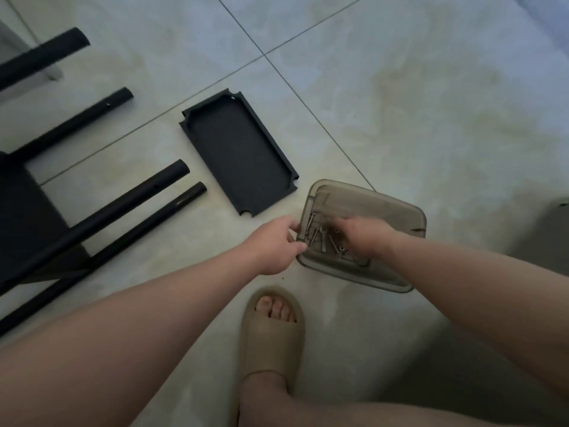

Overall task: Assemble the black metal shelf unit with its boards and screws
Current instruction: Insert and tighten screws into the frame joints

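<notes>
Four black tubes [123,211] lie parallel, pointing up-right; left hand [274,245] pinches tub [378,202] rim; right hand [366,238], among screws [323,243], grip unclear.

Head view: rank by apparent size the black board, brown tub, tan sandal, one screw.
Black rectangular shelf board and translucent brown plastic tub: alike, unranked.
Tan foam sandal, nearer the camera.
Silver screw in the tub.

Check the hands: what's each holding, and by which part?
Left hand grips the tub by its left rim. Right hand is among the screws inside; whether it pinches one cannot be told.
</notes>
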Available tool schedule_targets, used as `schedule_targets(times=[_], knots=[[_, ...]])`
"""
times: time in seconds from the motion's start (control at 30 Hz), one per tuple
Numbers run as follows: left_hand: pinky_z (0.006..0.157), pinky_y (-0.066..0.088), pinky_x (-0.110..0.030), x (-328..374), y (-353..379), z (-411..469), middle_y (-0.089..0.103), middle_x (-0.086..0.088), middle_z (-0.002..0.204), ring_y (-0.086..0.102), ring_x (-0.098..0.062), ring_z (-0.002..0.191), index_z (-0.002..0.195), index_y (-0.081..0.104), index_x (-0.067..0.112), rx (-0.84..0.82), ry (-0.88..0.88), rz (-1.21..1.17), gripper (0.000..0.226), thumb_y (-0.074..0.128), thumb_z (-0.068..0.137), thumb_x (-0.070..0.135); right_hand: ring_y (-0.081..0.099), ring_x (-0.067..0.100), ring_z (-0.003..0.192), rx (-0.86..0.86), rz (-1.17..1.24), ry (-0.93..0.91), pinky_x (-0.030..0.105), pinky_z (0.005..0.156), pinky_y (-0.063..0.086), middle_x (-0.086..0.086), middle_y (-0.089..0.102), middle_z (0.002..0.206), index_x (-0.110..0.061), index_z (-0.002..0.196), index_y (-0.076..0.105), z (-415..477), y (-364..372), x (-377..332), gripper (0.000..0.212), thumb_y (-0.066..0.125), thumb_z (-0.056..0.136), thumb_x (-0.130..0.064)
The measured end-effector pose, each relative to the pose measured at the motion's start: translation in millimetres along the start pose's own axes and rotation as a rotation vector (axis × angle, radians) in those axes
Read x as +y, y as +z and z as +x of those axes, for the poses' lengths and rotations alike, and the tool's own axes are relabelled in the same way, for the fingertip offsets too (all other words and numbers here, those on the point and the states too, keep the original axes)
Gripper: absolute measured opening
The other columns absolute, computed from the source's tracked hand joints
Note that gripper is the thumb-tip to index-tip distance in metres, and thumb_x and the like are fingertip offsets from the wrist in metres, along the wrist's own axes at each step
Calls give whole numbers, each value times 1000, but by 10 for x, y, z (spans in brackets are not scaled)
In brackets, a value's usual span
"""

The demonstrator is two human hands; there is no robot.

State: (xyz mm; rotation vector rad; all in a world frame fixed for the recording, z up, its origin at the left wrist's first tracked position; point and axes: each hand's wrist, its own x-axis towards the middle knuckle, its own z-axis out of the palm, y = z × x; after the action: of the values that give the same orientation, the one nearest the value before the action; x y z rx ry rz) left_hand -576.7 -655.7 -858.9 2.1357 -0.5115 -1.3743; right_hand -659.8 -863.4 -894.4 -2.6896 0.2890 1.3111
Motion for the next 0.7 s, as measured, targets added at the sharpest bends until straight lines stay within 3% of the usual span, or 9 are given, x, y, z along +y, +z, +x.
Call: schedule_targets(times=[0.2,0.3,0.4,0.47,0.53,0.7], knots=[[85,55,-40,5,12,8,71,3,90,69,-20,91,110,55,23,4,-4,-53,17,65,96,26,64,33,102,120,-86,-150,35,67,43,8,65,119,-29,141,46,185,27,-133,40,46,102,-26],[84,55,-40,2,12,1,70,3,86,69,-20,89,103,55,26,11,-4,-81,13,65,96,25,63,32,103,19,-80,-138,37,72,49,7,66,118,-23,126,53,257,25,-150,27,52,98,-21],[86,55,-41,7,15,-2,71,-1,89,69,-22,89,93,54,29,7,-14,-111,13,66,95,24,63,31,103,14,-99,-135,33,68,41,5,66,117,-23,117,55,296,25,-124,19,54,97,-23],[89,55,-43,13,16,-11,71,-4,92,69,-24,91,91,53,30,7,-22,-126,15,66,95,24,62,30,106,64,-95,-170,33,67,40,2,63,122,-24,120,55,298,37,-140,26,56,94,-22],[90,55,-45,12,16,-19,71,-5,94,69,-25,92,91,54,30,6,-26,-135,13,66,95,25,61,28,111,92,-66,-234,35,71,49,-2,58,129,-26,130,53,289,63,-191,39,58,91,-23],[92,54,-47,2,19,-25,71,-7,96,68,-27,94,95,56,26,10,-31,-143,10,66,95,25,60,27,116,87,-83,-283,43,83,55,0,53,132,-26,132,56,253,153,-322,37,55,96,-38]])
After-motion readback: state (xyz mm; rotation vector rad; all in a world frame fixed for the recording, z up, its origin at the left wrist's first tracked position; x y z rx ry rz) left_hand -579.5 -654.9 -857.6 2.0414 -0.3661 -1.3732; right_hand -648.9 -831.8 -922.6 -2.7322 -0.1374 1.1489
